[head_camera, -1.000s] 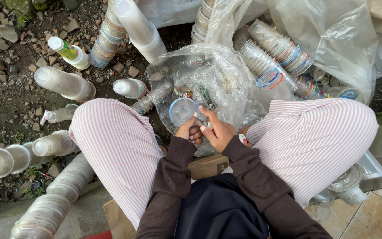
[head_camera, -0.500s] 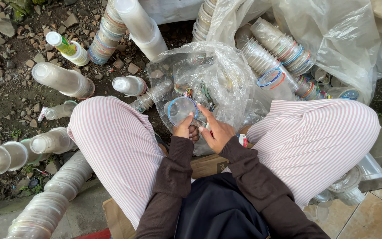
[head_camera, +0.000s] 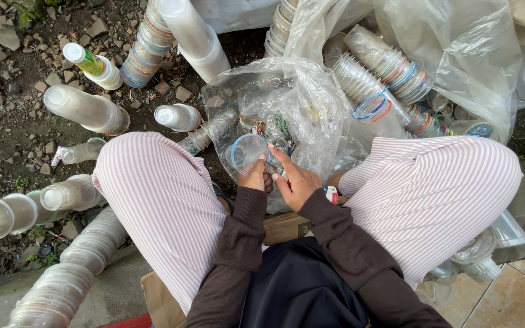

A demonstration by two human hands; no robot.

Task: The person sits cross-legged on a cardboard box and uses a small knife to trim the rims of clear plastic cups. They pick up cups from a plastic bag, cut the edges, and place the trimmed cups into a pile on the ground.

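Here, in the head view, we saw the clear plastic cup (head_camera: pixel 247 152) held just in front of the knees, its mouth tipped up toward the camera and a thin blue ring showing round its rim. Our left hand (head_camera: pixel 255 176) was closed on the cup's near edge, fingers curled under it and thumb pressed on top. Our right hand (head_camera: pixel 296 181) lay just right of the cup, fingers half spread, the forefinger stretched to touch the rim; whether it pinched anything small we could not tell.

Directly behind the cup sat a crumpled clear plastic bag (head_camera: pixel 287 103) with coloured scraps inside. Up and to the right of the cup lay sleeves of nested cups (head_camera: pixel 384 67) in a larger bag, some carrying blue and red rim rings. To the left of the cup, stacked cups (head_camera: pixel 86 109) lay on the stony ground (head_camera: pixel 7 127), and a further long stack (head_camera: pixel 62 285) ran down past the left knee.

We judged the cup very light and thin-walled, quick to buckle under a hard squeeze and somewhat slick. The rolled rim looked its stiffest part, so a hold at the rim, thumb opposing fingers, seemed soundest; the side walls would likely dent.
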